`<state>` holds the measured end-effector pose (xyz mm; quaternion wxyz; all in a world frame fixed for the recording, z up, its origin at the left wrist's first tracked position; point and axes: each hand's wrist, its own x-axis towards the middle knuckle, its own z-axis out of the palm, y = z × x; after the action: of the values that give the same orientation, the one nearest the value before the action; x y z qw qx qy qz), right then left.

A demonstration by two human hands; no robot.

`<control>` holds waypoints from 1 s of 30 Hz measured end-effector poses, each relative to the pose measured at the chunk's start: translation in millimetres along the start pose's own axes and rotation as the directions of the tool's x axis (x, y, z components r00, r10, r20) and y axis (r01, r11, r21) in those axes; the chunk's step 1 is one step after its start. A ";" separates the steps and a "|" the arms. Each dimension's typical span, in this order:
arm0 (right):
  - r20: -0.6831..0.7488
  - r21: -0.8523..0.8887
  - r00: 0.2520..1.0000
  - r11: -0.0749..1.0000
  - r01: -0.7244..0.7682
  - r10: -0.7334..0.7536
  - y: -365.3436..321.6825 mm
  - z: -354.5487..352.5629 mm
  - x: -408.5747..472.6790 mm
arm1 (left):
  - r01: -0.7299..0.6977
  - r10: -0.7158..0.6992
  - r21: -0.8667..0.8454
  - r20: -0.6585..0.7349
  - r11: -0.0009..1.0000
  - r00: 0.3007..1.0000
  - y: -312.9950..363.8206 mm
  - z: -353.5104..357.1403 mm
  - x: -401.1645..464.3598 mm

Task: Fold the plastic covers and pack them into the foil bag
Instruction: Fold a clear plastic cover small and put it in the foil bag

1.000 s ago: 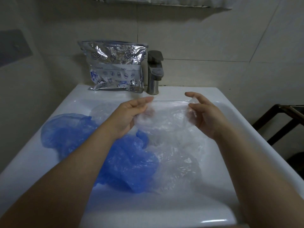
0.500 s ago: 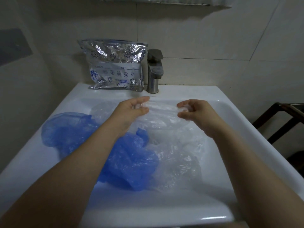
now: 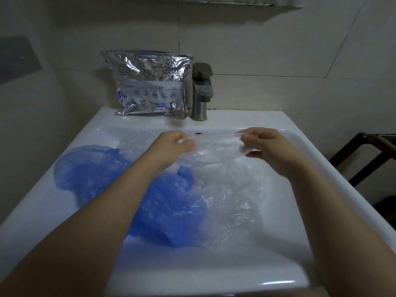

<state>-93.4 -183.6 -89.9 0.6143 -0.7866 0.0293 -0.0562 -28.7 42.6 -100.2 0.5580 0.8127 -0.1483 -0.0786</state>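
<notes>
White sink (image 3: 289,211), both hands pinching clear cover (image 3: 216,146)

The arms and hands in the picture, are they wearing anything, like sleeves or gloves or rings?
No. The left hand and right hand are bare, with no gloves. Both forearms are bare too, with no sleeves showing in the picture. I can see no watch, bracelet or ring, though the fingers are a bit blurry.

We see our two forearms bare from the bottom edge of the view up to the wrists, with no sleeve, watch, bracelet or glove on either. Our left hand (image 3: 174,144) and our right hand (image 3: 269,146) are bare too, and we see no rings on the fingers that show.
</notes>
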 end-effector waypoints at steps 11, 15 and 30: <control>-0.131 0.069 0.990 0.996 -0.047 0.056 -8.2 14.8 1.2 | 0.070 -0.029 -0.366 0.116 0.928 0.993 7.5 -0.7 -3.5; -0.160 -0.143 0.987 0.990 -0.018 -0.005 -1.9 25.0 2.4 | 0.143 -0.136 -0.372 0.045 0.917 0.990 3.0 5.8 -0.4; -0.072 -0.496 0.979 0.858 0.130 -0.189 0.3 13.2 5.2 | 0.026 -0.042 -0.199 -0.078 0.980 0.996 -6.0 10.0 1.7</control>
<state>-86.6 -171.5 -93.1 0.3857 -0.9112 0.0135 -0.1440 -29.1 35.2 -109.4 0.6402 0.7581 -0.1029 -0.0688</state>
